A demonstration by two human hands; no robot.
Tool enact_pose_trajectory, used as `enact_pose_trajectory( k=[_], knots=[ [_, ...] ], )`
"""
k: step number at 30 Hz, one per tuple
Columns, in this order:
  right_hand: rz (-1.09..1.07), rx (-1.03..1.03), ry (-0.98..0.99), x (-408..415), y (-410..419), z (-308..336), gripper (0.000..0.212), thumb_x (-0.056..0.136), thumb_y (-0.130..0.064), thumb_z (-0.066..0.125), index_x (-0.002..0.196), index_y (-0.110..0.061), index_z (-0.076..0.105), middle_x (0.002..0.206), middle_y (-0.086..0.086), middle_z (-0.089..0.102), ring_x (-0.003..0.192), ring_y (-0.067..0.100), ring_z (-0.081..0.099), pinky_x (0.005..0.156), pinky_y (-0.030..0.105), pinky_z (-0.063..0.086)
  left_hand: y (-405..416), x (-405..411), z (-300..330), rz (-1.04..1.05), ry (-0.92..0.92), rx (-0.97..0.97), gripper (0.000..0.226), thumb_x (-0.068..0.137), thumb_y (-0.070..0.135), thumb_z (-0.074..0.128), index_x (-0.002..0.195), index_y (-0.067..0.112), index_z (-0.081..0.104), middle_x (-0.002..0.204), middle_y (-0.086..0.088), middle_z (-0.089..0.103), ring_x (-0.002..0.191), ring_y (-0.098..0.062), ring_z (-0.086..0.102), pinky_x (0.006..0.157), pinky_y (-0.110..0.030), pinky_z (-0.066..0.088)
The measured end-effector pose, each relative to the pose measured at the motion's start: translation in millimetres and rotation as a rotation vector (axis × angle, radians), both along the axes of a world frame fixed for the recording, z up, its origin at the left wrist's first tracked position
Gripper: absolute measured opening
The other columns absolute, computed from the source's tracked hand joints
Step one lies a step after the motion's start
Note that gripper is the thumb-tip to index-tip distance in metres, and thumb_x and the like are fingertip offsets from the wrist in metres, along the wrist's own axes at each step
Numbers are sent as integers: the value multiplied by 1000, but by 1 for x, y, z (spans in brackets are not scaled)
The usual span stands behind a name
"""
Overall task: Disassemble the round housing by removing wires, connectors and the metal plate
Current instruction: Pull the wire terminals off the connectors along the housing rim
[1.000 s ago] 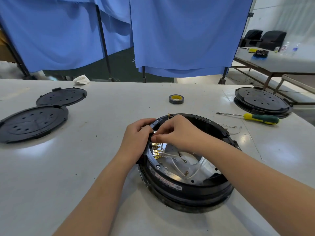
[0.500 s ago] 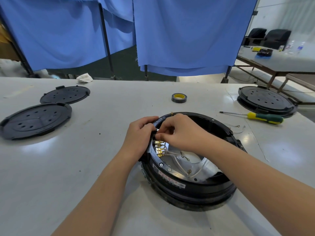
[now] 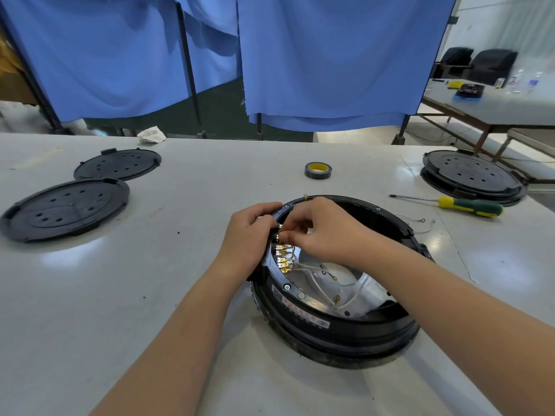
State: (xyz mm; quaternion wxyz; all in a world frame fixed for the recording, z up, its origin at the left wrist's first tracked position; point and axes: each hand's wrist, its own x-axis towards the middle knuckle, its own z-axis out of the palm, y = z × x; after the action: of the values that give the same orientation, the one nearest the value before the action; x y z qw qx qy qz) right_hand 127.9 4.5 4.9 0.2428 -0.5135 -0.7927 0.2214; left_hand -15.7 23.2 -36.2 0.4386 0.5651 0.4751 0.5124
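Note:
The round black housing [image 3: 336,328] lies open on the white table. Inside it shows a shiny metal plate [image 3: 354,283] with white wires [image 3: 315,283] running to a row of brass connectors [image 3: 283,256] on the left inner wall. My left hand [image 3: 247,235] grips the housing's left rim from outside. My right hand [image 3: 318,229] reaches inside the rim and pinches the topmost connector with thumb and forefinger. The pinched connector is mostly hidden by my fingers.
Two black perforated lids [image 3: 64,208] [image 3: 118,163] lie at the left. A roll of tape [image 3: 318,170] sits behind the housing. A green-yellow screwdriver [image 3: 462,205] and loose wires [image 3: 420,223] lie to the right, before another closed black housing [image 3: 471,175].
Both hands stay at the same spot on the rim. The right fingers have shifted slightly on the top connector. The camera moved a little.

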Motion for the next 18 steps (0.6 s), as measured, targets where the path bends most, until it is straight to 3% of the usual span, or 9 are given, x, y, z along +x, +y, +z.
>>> enact_pose_trajectory(
  k=[3,5,7,10,13,18],
  knots=[
    [-55,62,-11,5,-4,-3,7,83,-30,69,83,-25,74,77,-8,69,76,9,61,73,32,52,1,1,-1,11,6,-14,38,85,-3,47,106,17,71,101,2,72,90,-7,68,76,-20,53],
    [-65,112,31,10,-8,-2,6,82,-31,70,87,-28,72,83,-13,64,80,4,59,76,26,50,1,1,-2,10,0,-23,38,85,-3,47,108,15,71,101,0,72,91,-11,68,77,-23,53],
    [-25,125,55,12,-12,-1,3,80,-29,71,83,-30,70,86,-12,60,80,1,55,73,20,44,1,1,-2,10,6,-17,38,85,-3,47,107,16,71,100,2,72,89,-7,68,75,-19,53],
    [34,98,-67,8,-15,-2,8,79,-34,72,76,-31,66,83,-12,51,76,-2,48,66,15,34,2,2,-1,18,38,5,38,85,-3,47,108,16,71,99,7,70,86,2,65,72,-10,49],
    [36,114,-121,7,-14,-3,14,79,-38,73,73,-31,62,80,-13,47,75,-2,46,66,16,35,2,2,-1,16,45,23,38,85,-4,47,108,15,70,95,13,68,77,13,62,67,-3,45],
    [69,172,-113,3,-14,-5,24,79,-28,73,65,-26,54,74,-13,47,73,1,45,67,23,38,1,1,-1,6,21,31,38,84,-5,47,98,22,70,92,13,70,74,10,64,66,-7,48]
  ],
)
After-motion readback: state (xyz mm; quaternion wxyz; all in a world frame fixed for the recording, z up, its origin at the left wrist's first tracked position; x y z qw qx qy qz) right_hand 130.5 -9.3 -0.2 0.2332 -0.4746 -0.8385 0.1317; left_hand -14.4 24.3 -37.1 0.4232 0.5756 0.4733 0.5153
